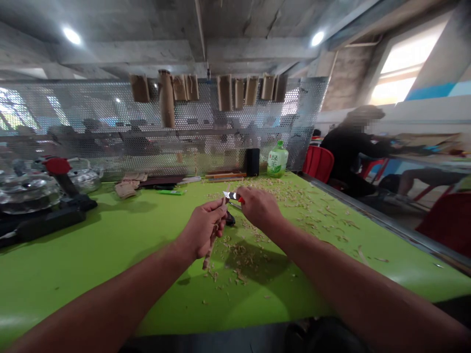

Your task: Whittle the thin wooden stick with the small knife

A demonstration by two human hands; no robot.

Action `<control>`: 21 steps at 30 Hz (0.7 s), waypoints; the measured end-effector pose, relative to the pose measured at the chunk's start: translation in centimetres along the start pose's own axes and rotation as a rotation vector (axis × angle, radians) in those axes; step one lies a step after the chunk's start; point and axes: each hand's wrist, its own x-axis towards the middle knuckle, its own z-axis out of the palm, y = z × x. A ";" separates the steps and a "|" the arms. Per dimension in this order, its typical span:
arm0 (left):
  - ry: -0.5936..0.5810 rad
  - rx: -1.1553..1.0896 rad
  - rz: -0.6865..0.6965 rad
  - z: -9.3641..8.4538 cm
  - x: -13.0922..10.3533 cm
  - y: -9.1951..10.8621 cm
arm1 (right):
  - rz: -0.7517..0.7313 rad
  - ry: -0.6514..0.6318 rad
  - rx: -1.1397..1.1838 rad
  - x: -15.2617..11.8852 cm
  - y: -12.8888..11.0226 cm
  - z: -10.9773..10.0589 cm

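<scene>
Near the middle of the view, my left hand (208,226) is closed around a thin strip of wood or bamboo (209,255). The strip slants, its lower end sticking out below my palm and its upper end showing past my fingertips. My right hand (260,207) grips a utility knife (233,196) with a red part on its handle. The knife's blade points left and meets or nearly meets the strip's upper end; I cannot tell whether it touches. Pale shavings (243,257) lie on the green table beneath both hands. A dark object (230,219) rests just behind my left fingers.
On the left stand a black-and-red machine (57,169) and metal kettles (27,191). Along the back are wood pieces (127,189), a green knife (171,192), a black box (252,162) and a green-tea bottle (277,159). A person (353,147) sits beyond the table's right edge.
</scene>
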 end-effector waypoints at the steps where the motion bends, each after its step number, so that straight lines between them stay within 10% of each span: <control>1: -0.004 0.001 -0.002 -0.1 0.0 0.0 | 0.000 0.008 -0.003 0.0 0.0 0.1; 12: -0.045 0.028 -0.045 0.7 -0.8 0.0 | 0.401 -0.059 -0.003 2.2 5.7 0.3; 21: 0.000 0.011 0.004 -0.1 0.3 -0.1 | -0.041 0.015 0.129 0.1 0.3 0.7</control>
